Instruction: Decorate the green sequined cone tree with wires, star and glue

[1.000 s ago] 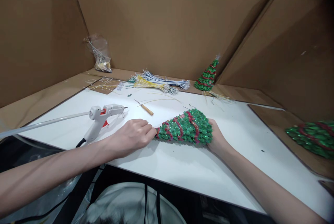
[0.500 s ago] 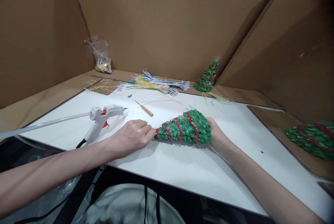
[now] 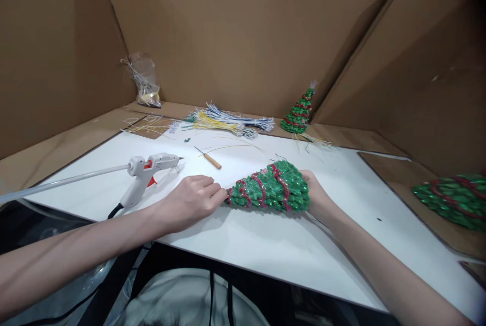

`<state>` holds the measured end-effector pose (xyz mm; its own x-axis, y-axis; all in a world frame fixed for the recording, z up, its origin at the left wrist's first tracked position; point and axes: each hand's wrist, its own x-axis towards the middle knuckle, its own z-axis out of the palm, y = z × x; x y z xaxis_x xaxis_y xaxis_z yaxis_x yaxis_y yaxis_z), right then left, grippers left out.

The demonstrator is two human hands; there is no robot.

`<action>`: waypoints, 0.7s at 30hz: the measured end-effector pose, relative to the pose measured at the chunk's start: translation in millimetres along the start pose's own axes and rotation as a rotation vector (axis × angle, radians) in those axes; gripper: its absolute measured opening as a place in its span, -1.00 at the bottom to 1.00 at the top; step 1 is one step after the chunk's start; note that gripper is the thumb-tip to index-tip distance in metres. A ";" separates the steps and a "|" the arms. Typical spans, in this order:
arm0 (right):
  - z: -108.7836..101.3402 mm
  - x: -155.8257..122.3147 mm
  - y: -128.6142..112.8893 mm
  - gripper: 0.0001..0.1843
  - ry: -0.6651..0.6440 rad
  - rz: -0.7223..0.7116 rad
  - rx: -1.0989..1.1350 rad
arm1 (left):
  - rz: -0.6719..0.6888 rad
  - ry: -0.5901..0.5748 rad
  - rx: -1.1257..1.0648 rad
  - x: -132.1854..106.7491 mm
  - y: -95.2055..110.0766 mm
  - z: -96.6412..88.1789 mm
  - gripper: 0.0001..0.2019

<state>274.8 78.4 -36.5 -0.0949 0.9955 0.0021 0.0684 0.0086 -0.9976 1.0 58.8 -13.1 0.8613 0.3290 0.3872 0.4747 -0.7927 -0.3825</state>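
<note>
A green glittery cone tree with red garlands [image 3: 271, 189] lies on its side on the white board [image 3: 266, 245], tip pointing left. My left hand [image 3: 193, 199] is closed with its fingertips pinched at the tip of the tree. My right hand [image 3: 317, 197] grips the wide base from the right; its fingers are mostly hidden behind the tree.
A white glue gun [image 3: 146, 171] with a long glue stick lies left of my hands. A wooden-handled awl [image 3: 208, 158], bundles of coloured wires [image 3: 228, 121], a plastic bag [image 3: 144, 80] and a small upright tree [image 3: 299, 112] sit further back. Another green tree [image 3: 451, 199] lies at right. Cardboard walls surround the board.
</note>
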 end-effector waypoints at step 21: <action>4.4 -6.9 -2.7 -0.83 0.037 0.073 0.061 | -0.001 0.084 0.001 -0.9 -0.2 4.1 -0.77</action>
<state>270.9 71.1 -34.1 -0.0546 0.9961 -0.0692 0.0132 -0.0686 -0.9976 1.0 60.7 -16.8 0.8429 0.2855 0.4561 0.4756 -0.7917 -0.3835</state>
